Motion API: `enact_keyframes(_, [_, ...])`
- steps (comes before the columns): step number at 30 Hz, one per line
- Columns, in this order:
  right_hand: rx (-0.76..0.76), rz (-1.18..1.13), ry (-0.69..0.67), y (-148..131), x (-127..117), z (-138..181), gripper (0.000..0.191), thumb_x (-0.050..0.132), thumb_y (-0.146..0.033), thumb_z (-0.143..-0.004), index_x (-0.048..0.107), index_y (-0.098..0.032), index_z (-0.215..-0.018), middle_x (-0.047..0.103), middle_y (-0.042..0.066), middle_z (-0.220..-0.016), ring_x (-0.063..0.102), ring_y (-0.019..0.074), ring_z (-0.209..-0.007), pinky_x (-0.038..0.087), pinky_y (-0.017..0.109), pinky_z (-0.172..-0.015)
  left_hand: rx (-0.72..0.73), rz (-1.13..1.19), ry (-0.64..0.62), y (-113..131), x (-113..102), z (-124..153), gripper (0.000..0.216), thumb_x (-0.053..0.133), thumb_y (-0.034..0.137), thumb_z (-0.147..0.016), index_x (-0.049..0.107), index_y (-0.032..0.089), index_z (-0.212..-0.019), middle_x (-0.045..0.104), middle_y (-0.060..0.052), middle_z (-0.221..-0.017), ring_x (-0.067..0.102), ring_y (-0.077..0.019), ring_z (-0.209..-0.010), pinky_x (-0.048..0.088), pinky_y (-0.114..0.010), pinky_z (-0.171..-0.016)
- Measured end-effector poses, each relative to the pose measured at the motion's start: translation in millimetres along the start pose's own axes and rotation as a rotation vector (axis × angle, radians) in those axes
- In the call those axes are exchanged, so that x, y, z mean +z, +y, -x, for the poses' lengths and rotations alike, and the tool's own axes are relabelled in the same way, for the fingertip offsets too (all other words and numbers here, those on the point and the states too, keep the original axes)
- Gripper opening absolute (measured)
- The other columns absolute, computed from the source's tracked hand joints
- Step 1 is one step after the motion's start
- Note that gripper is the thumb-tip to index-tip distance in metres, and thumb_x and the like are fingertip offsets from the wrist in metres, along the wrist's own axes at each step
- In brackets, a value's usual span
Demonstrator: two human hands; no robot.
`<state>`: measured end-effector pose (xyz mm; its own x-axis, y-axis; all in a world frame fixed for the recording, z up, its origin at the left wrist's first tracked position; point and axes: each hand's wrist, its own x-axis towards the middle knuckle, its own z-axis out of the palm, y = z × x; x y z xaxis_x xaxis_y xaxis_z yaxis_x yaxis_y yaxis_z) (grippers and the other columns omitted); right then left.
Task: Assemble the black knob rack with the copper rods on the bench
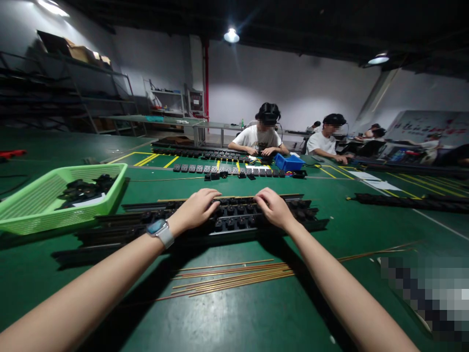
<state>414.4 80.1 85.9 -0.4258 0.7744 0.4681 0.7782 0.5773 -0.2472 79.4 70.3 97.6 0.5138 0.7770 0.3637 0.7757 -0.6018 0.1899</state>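
Observation:
A bank of long black rails [216, 236] with rows of small black blocks [238, 222] lies crosswise in front of me. My left hand [198, 209] reaches to its far side with fingers curled and closed at a thin brass-coloured rod [236, 197]. Further along that same rod, the fingertips of my right hand [274, 209] are pinched together. The rod runs level along the far rail; the exact contact under the fingers is partly hidden. Nearer to me, several loose brass-coloured rods [234, 281] lie on the green table [212, 322], below and between my forearms.
On the left stands a light green basket [32, 217] with black parts inside. Across the table a person [262, 132] works behind a row of black blocks [220, 169] and a blue bin [288, 162]. More black rails [410, 202] lie at the right.

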Motion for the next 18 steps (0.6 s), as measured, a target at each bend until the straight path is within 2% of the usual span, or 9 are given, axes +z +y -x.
enact_keyframes(1, [-0.020, -0.008, -0.063, -13.4, 0.1, 12.1, 0.048, 0.031, -0.048, -0.115, 0.072, -0.027, -0.130, 0.075, 0.011, -0.121, 0.067, 0.0290, -0.116, 0.052, 0.042, -0.104, 0.043, 0.027, 0.006, 15.8, -0.4, 12.0, 0.049, 0.035, 0.048, -0.111, 0.060, 0.026, -0.147, 0.064, -0.010, -0.151, 0.055, -0.0260, -0.142, 0.043, -0.046, -0.123])
enact_keyframes(3, [-0.093, 0.002, -0.205, -36.6, 5.2, 35.7, 0.041, 0.038, -0.048, -0.114, 0.074, -0.028, -0.117, 0.077, 0.008, -0.112, 0.070, 0.0259, -0.103, 0.052, 0.037, -0.095, 0.098, 0.062, -0.060, 45.1, 3.8, 38.5, 0.042, 0.037, 0.041, -0.111, 0.067, 0.028, -0.137, 0.071, -0.010, -0.136, 0.064, -0.0255, -0.127, 0.051, -0.045, -0.112])
enact_keyframes(6, [-0.094, 0.027, -0.328, -59.0, 19.8, 63.0, 0.033, 0.048, -0.043, -0.111, 0.075, -0.026, -0.108, 0.078, 0.007, -0.107, 0.071, 0.0246, -0.098, 0.050, 0.035, -0.088, 0.110, 0.022, -0.186, 73.2, 20.6, 75.7, 0.038, 0.038, 0.040, -0.111, 0.072, 0.028, -0.124, 0.074, -0.009, -0.114, 0.069, -0.0241, -0.105, 0.056, -0.041, -0.094])
enact_keyframes(9, [-0.017, -0.030, -0.428, -69.6, 32.1, 78.8, 0.022, 0.063, -0.046, -0.106, 0.075, -0.027, -0.105, 0.079, 0.004, -0.105, 0.071, 0.0229, -0.095, 0.048, 0.032, -0.080, 0.029, -0.001, -0.235, 81.0, 38.9, 100.2, 0.032, 0.050, 0.046, -0.107, 0.073, 0.026, -0.116, 0.073, -0.009, -0.111, 0.070, -0.0246, -0.101, 0.056, -0.038, -0.086])
enact_keyframes(12, [0.000, -0.058, -0.470, -75.9, 36.9, 88.2, 0.023, 0.078, -0.050, -0.096, 0.075, -0.028, -0.101, 0.076, 0.002, -0.104, 0.069, 0.0221, -0.096, 0.045, 0.029, -0.077, -0.014, 0.039, -0.235, 80.8, 48.9, 111.4, 0.027, 0.059, 0.047, -0.104, 0.074, 0.026, -0.112, 0.073, -0.008, -0.112, 0.071, -0.0238, -0.100, 0.054, -0.034, -0.083])
enact_keyframes(18, [0.017, -0.032, -0.483, -87.7, 41.0, 100.0, 0.013, 0.072, -0.034, -0.100, 0.074, -0.022, -0.097, 0.074, 0.004, -0.102, 0.066, 0.0201, -0.094, 0.040, 0.028, -0.076, -0.039, 0.156, -0.195, 82.2, 59.2, 118.8, 0.019, 0.056, 0.033, -0.104, 0.073, 0.024, -0.106, 0.075, -0.006, -0.104, 0.069, -0.0209, -0.095, 0.048, -0.030, -0.081])
